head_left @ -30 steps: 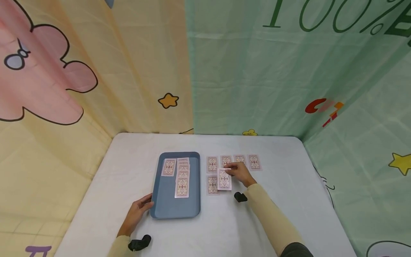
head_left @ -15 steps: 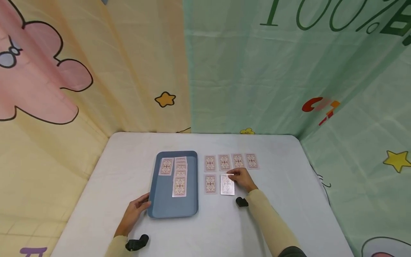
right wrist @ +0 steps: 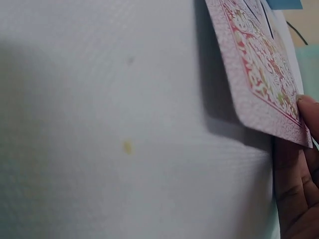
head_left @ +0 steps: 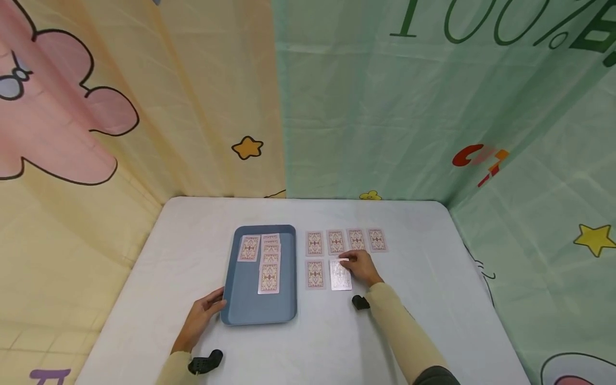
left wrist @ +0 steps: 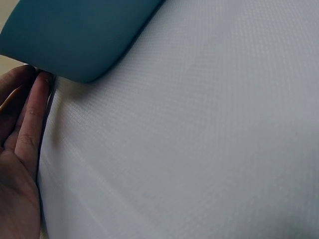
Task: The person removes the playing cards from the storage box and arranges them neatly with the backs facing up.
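Note:
My right hand [head_left: 363, 267] pinches a playing card [head_left: 340, 277] by its far right corner, back side up. In the right wrist view the card [right wrist: 269, 74] is tilted and casts a shadow on the white cloth, with the thumb on top and fingers beneath. A face-down card [head_left: 315, 275] lies just left of it. My left hand [head_left: 199, 319] is at the left side of a blue tray [head_left: 260, 316]; its fingertips touch the rim. In the left wrist view its fingers [left wrist: 34, 117] are nearly straight against the tray's edge [left wrist: 89, 69].
Inside the tray are a single face-down card [head_left: 248, 249] and an overlapping column of several cards [head_left: 269, 278]. A row of face-down cards [head_left: 336, 243] lies beyond my right hand. White cloth covers the table [head_left: 308, 353], and printed curtains [head_left: 346, 107] enclose it.
My right hand has moved the card slightly right and nearer, off the neighbouring card it overlapped, and lowered it toward the cloth. The left hand stays at the tray.

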{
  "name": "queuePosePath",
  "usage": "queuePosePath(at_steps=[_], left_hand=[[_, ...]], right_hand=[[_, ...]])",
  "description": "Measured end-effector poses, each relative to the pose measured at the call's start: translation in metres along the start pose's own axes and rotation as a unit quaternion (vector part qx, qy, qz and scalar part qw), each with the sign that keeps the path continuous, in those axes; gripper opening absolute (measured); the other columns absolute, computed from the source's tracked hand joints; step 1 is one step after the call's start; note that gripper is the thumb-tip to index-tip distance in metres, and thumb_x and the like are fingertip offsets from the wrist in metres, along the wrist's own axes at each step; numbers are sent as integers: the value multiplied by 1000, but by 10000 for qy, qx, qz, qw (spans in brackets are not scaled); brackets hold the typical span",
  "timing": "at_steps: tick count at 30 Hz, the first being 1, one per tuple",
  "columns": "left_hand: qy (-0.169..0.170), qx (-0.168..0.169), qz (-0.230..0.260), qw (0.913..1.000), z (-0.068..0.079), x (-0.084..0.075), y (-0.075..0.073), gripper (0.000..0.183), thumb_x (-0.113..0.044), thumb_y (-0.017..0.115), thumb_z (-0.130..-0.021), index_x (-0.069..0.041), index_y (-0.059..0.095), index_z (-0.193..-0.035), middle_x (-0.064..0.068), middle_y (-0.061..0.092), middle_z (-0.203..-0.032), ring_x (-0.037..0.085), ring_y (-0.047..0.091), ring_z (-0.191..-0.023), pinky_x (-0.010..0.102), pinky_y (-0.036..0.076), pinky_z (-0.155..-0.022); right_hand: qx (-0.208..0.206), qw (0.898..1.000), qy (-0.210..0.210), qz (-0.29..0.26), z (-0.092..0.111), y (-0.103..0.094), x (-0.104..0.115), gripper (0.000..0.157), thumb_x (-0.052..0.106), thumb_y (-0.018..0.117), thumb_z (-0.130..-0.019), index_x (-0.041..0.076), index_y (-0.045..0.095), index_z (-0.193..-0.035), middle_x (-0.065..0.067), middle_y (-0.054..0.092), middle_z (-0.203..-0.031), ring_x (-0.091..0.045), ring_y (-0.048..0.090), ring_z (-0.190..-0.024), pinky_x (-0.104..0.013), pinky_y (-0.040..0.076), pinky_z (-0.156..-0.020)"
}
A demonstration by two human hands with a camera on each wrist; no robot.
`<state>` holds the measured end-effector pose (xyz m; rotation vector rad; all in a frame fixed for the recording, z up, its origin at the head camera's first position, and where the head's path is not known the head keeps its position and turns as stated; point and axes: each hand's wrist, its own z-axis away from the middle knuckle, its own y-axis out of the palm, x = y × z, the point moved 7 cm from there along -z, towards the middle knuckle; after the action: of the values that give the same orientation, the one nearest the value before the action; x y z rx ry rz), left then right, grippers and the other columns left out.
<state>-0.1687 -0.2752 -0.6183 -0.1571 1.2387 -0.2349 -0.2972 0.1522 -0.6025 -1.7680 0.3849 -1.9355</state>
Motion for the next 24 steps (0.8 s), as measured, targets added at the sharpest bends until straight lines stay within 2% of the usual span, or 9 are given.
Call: queuePosePath(at_steps=[6,11,14,24], left_hand=[[-45,21,108,9999,-2,3,0,57,-22,62,-95,3,43,-142,21,46,-143,-3,49,-111,12,41,-90],[-52,40,125,9999,-3,2,0,57,-22,61,-96,3,42,-143,21,46,-143,-9,48,-107,11,40,-90],[-96,44,117,9999,-3,3,0,56,-21,61,-96,3,42,-143,21,46,-143,-9,48,-107,11,40,-90],[-13,40,116,9999,-2,1,0,57,-23,61,-96,3,42,-143,21,46,-143,0,49,-115,12,40,-90]], right_hand=[[-102,9997,-51,194,1,-1,3,15,6,73,-84,0,74,-98,-4,66,-77,-13,53,-67,-26,45,-60],[-197,9989,13,433,3,-4,6,16,9,72,-86,1,73,-98,-5,68,-84,-14,56,-72,-28,48,-65],[-265,9981,-45,552,5,-6,8,15,8,71,-86,-1,73,-98,-7,69,-87,-15,59,-76,-29,50,-68],[-414,9975,-315,469,10,-16,14,17,6,69,-85,-4,72,-99,-14,71,-94,-24,67,-87,-37,54,-78]])
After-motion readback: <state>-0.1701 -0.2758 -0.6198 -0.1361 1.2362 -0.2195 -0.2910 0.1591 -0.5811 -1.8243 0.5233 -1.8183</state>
